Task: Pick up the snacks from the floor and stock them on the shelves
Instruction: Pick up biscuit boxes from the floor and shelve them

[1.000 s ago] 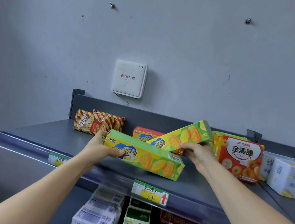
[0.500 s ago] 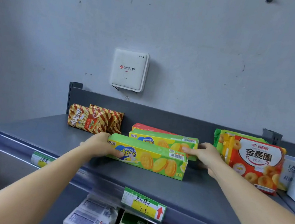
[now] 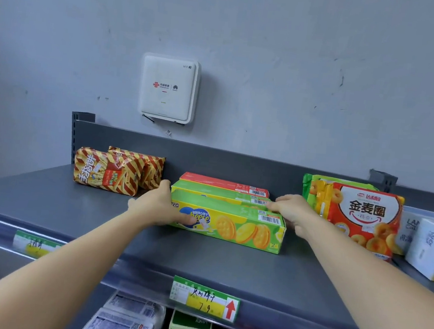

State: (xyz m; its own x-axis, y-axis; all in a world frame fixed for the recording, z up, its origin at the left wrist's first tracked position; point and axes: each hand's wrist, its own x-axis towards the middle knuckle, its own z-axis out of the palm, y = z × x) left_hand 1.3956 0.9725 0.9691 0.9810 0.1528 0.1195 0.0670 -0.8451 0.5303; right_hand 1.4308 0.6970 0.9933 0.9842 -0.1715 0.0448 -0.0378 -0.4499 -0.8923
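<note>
Holding a long green-and-yellow biscuit box (image 3: 233,227) on edge on the grey shelf (image 3: 70,210), gripping its left end in the curled left hand (image 3: 158,207), touching its right top with the right hand (image 3: 292,213), fingers near-straight and together.

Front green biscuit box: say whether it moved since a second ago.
Yes. The front green biscuit box went back, away from the price tag, toward the back panel.
</note>
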